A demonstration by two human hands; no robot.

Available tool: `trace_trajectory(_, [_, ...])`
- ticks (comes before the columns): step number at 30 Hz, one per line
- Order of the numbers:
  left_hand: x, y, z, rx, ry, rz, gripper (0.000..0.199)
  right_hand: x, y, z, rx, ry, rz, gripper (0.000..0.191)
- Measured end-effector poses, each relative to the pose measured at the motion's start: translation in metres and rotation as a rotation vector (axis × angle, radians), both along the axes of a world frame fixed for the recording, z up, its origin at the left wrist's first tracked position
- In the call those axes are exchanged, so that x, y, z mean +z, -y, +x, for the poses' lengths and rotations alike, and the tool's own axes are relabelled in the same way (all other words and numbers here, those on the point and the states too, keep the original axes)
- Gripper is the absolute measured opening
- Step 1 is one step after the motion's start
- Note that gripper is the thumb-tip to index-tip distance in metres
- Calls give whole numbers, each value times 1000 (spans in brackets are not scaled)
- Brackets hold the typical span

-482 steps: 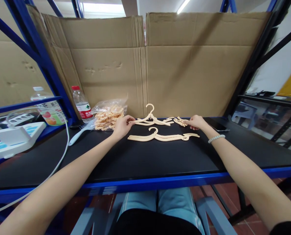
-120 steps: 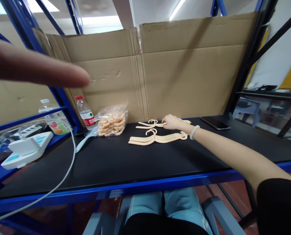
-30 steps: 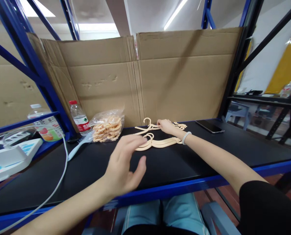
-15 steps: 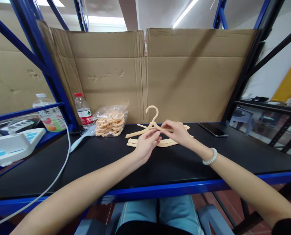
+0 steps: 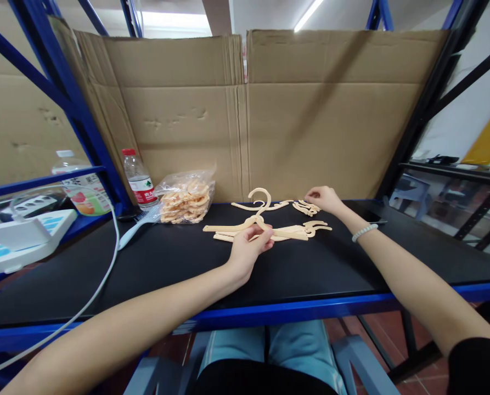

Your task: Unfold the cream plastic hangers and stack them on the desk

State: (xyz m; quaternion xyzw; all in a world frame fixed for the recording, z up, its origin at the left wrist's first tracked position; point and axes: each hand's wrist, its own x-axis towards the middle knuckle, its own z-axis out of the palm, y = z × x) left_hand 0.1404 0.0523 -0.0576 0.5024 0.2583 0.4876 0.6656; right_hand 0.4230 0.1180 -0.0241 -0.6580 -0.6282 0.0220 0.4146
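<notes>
My left hand [image 5: 251, 244] is closed on a cream plastic hanger [image 5: 224, 227], pinching it just below the hook, which points up. The hanger's two arms spread to either side above the black tabletop. Behind and below it, more cream hanger parts [image 5: 316, 226] lie on the table, partly covered by the held hanger. Farther back rests another hanger piece [image 5: 245, 207]. My right hand [image 5: 326, 198] is beside a small pile of cream pieces [image 5: 305, 208] at the back right. Its fingers are curled together; whatever may be between them is hidden.
A bag of snacks [image 5: 187, 198], a red-capped bottle [image 5: 140, 184] and a light blue brush-like tool [image 5: 140, 226] are at the left. A white cable [image 5: 113, 263] runs down the left side. A dark phone [image 5: 374, 218] lies beyond my right wrist. Cardboard [image 5: 331, 120] walls off the back.
My right hand has let go of the hanger and moved right to the small pile. My left hand keeps its hold, and the hanger is slightly lower. The view has tilted down a little.
</notes>
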Motion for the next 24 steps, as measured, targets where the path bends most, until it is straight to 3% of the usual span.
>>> trace_trajectory(3, [-2,-1,0,-10,10,-4,23,-18,-7,18,-107,239,-175,11])
trace_trajectory(6, [-2,0,0,-34,2,10,24,-31,-9,18,-132,364,-285,18])
trace_trajectory(10, [-4,0,0,-47,-24,-17,27,-37,-13,8,-137,551,-213,31])
trace_trajectory(12, [-4,0,1,-53,-27,-28,27,-38,-16,3,-133,610,-205,29])
trace_trajectory(18, [-2,2,1,-52,-18,-37,25,-42,-16,-5,-150,598,-212,15])
trace_trajectory(24, [-2,2,1,-62,-9,-58,23,-44,-17,-2,-129,527,-166,18])
